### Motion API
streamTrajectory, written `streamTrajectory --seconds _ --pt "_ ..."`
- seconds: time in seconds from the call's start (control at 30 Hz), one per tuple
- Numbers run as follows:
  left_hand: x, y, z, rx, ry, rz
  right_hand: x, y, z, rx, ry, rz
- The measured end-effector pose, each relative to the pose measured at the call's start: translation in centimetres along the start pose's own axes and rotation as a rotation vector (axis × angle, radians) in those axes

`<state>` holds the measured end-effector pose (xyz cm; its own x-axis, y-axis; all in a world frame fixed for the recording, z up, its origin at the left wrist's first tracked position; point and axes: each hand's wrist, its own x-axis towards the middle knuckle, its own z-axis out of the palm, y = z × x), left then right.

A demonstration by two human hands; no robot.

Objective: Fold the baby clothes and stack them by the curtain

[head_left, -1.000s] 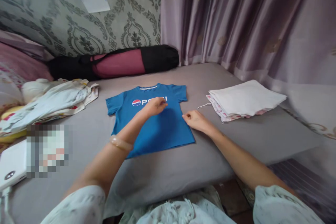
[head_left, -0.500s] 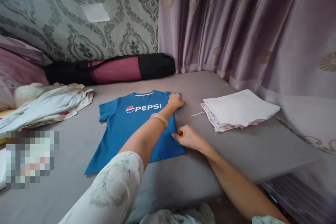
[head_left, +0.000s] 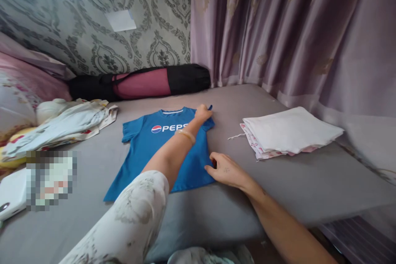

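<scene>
A blue T-shirt (head_left: 157,152) with a white PEPSI print lies spread flat, its neckline toward the wall. My left hand (head_left: 203,113), a bangle on its wrist, reaches across the shirt to the shoulder on the right. Its fingers are closed on the fabric there, and a small blue fold sticks up past them. At the lower right side of the shirt, my right hand (head_left: 225,169) has thumb and index finger curled around the side edge. The left forearm covers part of the print and the middle of the shirt.
The grey bed sheet (head_left: 241,210) supports everything. On the right lies a stack of folded white cloth (head_left: 287,130). Several loose clothes (head_left: 68,126) and a white device (head_left: 14,194) lie at left. A black and pink roll bag (head_left: 142,82) rests along the wall.
My left hand has lifted a bit of the shoulder fabric, which now shows above its fingers. The right hand stays at the side edge. The view has shifted slightly.
</scene>
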<state>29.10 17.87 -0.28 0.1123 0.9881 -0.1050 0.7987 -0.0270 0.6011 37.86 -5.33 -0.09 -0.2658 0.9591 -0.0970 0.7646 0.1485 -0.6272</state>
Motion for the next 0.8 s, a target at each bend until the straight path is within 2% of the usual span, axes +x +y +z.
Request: streamTrajectory --seconds 0.2,0.33,0.5,0.67,0.8 --pt "0.4 -2.6 -4.1 -0.48 0.075 -0.205 0.1 0.0 0.7 0.037 0.023 0.013" --pt "-0.2 -4.8 -5.7 -0.706 0.087 -0.281 0.2 -0.5 1.4 0.084 0.058 -0.013" --pt "-1.0 -7.9 -6.5 -0.857 0.087 -0.354 -0.1 -1.4 2.1 0.098 0.091 -0.123" --pt "-1.2 -10.8 -6.5 -0.909 0.079 -0.409 -0.2 -2.0 2.6 0.063 0.151 -0.287" --pt "-1.0 -12.6 -5.9 -0.903 0.08 -0.418 -0.6 -2.3 2.7 0.077 0.081 -0.458"
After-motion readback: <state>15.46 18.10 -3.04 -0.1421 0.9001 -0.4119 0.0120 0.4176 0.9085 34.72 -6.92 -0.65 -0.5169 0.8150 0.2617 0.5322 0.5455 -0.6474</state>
